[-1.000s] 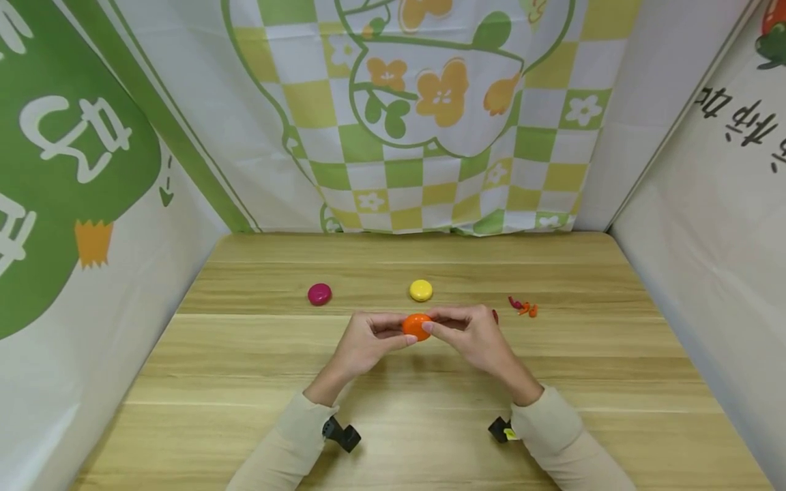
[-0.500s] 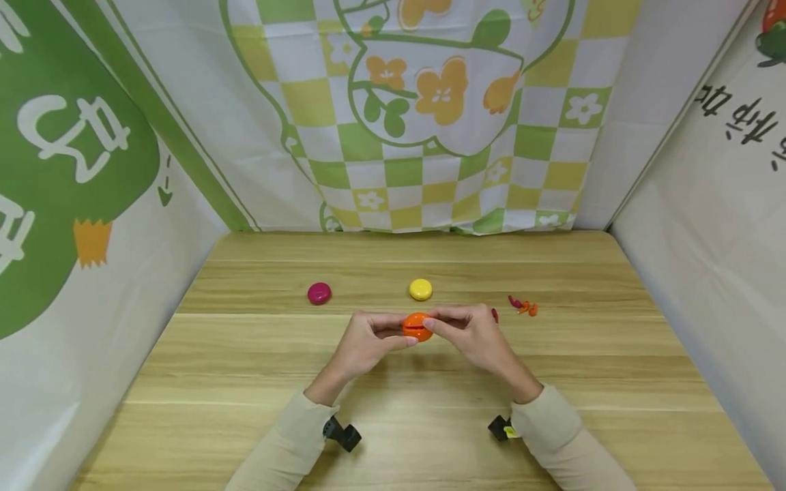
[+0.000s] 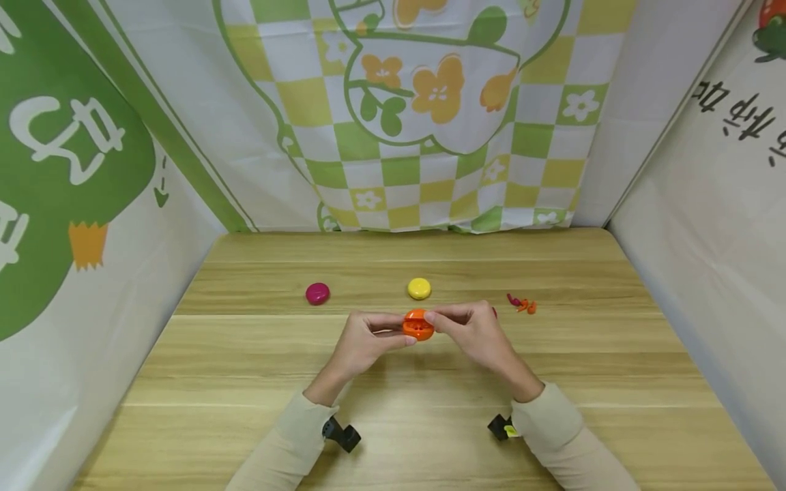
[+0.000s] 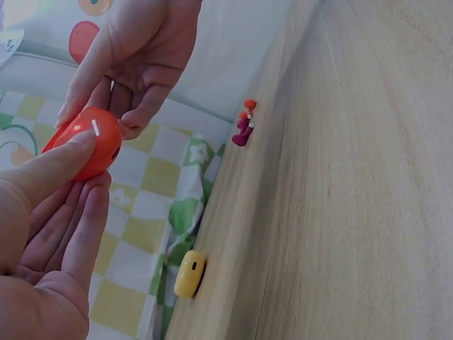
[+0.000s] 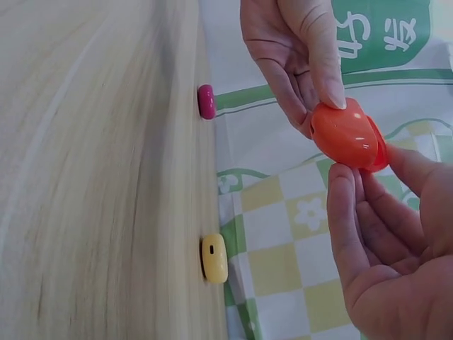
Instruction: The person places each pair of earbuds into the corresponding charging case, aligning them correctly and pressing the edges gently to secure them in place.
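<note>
Above the middle of the table, an orange earbud charging case (image 3: 418,332) is held between both hands, its lid tilted up and dark slots showing inside. My left hand (image 3: 361,346) pinches the case's left side, thumb in front. From the right, my right hand (image 3: 477,341) pinches it, with the thumb at the lid's edge. In the left wrist view the left thumb presses on the shell of the orange case (image 4: 103,145). The right wrist view shows the raised lid (image 5: 380,150) beside the right thumb.
Behind the hands lies a yellow case (image 3: 419,288), with a magenta case (image 3: 317,294) to its left. A magenta earbud (image 3: 514,300) and orange earbuds (image 3: 531,307) lie at the right. A small red thing (image 3: 494,311) is mostly hidden behind the right hand.
The orange case was closed one second ago, then showed a narrow gap. Its lid now stands further up and the inside shows. Both hands have stayed nearly in place.
</note>
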`<state>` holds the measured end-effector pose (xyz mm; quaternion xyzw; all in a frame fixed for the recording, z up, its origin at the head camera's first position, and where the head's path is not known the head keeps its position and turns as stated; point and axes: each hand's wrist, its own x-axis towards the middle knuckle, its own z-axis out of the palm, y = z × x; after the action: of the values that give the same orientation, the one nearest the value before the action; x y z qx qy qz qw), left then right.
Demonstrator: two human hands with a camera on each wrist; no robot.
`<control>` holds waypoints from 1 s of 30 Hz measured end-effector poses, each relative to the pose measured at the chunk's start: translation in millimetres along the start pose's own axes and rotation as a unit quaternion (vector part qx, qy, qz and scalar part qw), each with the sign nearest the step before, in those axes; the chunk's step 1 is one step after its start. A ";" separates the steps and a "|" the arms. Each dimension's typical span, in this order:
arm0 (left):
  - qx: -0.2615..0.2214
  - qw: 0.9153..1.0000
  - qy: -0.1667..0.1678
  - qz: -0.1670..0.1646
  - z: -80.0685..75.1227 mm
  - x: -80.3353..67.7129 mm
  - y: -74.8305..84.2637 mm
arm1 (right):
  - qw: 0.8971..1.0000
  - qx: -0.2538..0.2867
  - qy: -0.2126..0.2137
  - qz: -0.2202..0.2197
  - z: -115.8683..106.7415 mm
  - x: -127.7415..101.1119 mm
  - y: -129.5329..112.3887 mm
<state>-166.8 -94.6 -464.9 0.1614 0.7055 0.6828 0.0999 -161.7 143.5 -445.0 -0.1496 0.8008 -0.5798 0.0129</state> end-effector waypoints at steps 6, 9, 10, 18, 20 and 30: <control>0.004 1.000 0.009 -0.004 0.6 0.0 -0.4 | 0.999 0.001 -0.003 0.037 -2.3 -0.7 0.2; 0.005 1.000 0.009 -0.003 1.6 0.0 -0.9 | 0.998 0.005 -0.010 0.055 -4.3 -0.5 -0.9; 0.005 1.000 0.009 -0.003 1.9 0.0 -1.1 | 0.998 0.004 -0.014 0.060 -5.5 -0.6 -1.9; -0.008 1.000 0.024 -0.012 2.0 -0.7 0.6 | 0.997 -0.054 -0.017 0.060 -40.5 -3.7 -4.3; -0.010 1.000 0.025 -0.015 1.7 -0.7 1.2 | 0.994 -0.089 -0.004 0.067 -56.4 -5.2 -4.5; -0.013 0.999 0.024 -0.025 0.0 -1.0 0.6 | 0.977 -0.205 0.017 0.061 -135.0 -13.9 8.2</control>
<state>-165.8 -95.0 -464.4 0.1263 0.7028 0.6926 0.1018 -176.5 274.2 -410.6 -0.0895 0.9105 -0.4037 0.0035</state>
